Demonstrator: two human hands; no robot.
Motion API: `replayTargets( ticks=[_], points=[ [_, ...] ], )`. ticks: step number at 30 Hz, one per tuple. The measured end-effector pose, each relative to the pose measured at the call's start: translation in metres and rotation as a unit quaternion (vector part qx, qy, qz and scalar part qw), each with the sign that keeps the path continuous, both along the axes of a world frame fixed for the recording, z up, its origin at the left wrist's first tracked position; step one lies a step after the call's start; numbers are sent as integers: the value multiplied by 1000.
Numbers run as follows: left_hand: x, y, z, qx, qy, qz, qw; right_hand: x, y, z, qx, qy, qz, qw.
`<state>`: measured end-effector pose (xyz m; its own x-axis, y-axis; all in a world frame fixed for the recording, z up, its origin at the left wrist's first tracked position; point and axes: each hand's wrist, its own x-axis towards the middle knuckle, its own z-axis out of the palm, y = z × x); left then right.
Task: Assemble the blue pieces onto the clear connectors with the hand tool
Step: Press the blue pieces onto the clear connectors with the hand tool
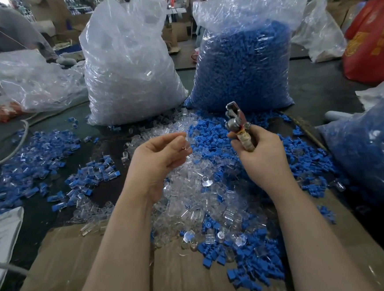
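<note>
Left hand (162,154) up over clear pile (190,200), fingertips pinching one clear connector (186,147). Right hand (258,154) wrapped round tool (237,123), nose up (no blue piece visibly loaded). Blue pieces (211,134) just beyond. Pickup step; next: blue piece, seat, squeeze.

This is a factory assembly floor. Two bulk plastic sacks, one of clear connectors (132,69) and one of blue pieces (242,70), stand on a worktable (315,85) strewn with loose parts. Cardboard boxes (178,31) crowd the background.
</note>
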<state>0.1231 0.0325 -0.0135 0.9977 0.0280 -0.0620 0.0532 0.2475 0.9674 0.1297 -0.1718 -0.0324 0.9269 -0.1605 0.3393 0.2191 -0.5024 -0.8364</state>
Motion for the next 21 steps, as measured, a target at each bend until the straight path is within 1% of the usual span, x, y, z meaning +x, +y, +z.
replayTargets(
  ticks=[3,5,8,10,13,18,21],
  points=[
    [0,-6,3,-1,7,-16,1000,-4,9,5,69,-33,57,995],
    [-1,-10,3,-5,11,-22,1000,-6,14,8,98,-44,73,992],
    [-2,-16,4,-78,19,-43,996,-8,19,10,131,-58,87,986],
    [-3,-17,4,-107,16,-57,992,-10,20,10,150,-63,96,982],
    [-4,-19,4,-103,9,-66,992,-10,22,10,157,-60,98,981],
    [-6,-21,4,-83,-5,-55,995,-10,22,10,168,-55,104,979],
    [-6,-22,4,-85,-20,-51,995,-10,22,10,159,-57,110,980]
  ],
)
